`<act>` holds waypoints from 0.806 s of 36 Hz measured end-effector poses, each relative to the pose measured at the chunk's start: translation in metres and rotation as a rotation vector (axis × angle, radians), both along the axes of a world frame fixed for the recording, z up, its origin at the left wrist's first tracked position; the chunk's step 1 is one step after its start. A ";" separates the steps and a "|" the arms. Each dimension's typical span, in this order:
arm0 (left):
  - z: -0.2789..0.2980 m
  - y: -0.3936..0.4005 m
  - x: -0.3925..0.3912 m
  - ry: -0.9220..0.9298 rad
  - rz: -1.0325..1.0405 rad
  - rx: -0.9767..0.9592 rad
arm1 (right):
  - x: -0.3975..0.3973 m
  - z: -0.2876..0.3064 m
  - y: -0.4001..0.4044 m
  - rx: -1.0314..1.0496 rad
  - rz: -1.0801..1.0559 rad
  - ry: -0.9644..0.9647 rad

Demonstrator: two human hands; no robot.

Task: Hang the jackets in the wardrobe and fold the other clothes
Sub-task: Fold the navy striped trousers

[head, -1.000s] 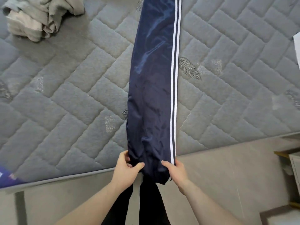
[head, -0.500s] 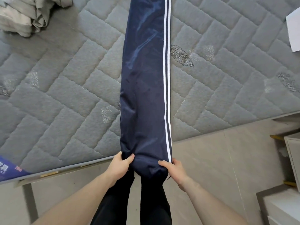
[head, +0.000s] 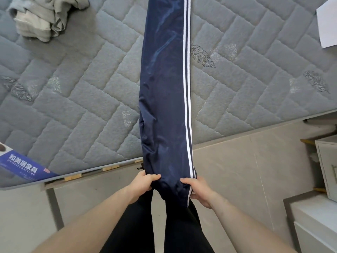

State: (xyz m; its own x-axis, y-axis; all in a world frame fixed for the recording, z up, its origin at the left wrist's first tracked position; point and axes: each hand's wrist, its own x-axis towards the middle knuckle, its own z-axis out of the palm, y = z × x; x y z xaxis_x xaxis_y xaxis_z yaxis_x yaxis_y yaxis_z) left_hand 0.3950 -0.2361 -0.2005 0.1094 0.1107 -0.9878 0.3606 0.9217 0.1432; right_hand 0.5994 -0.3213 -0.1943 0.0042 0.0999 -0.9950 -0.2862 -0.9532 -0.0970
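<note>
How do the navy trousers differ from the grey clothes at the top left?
The trousers are shiny navy with white side stripes; the grey clothes are matte and pale. The trousers lie stretched straight, both hands gripping the near end; the grey clothes sit bunched, untouched. Both rest on the mattress.

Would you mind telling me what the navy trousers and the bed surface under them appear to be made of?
The navy trousers look like a thin, glossy synthetic, perhaps polyester or nylon: light sheens ripple across them. The mattress looks like matte grey quilted knit fabric, judging by its stitched, padded herringbone blocks.
</note>
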 end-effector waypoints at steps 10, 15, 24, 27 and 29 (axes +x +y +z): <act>0.020 -0.013 0.001 0.126 0.035 0.096 | 0.004 0.006 0.015 0.013 0.101 -0.106; 0.026 0.026 0.013 0.129 0.078 0.278 | 0.017 0.019 0.060 0.114 0.118 -0.237; 0.037 0.158 0.051 0.031 0.175 0.387 | 0.056 0.046 0.185 0.232 -0.199 -0.130; 0.043 0.207 0.064 -0.003 0.231 0.376 | 0.068 0.052 0.229 0.296 -0.267 -0.100; 0.046 0.239 0.073 -0.028 0.242 0.401 | 0.077 0.055 0.258 0.331 -0.302 -0.093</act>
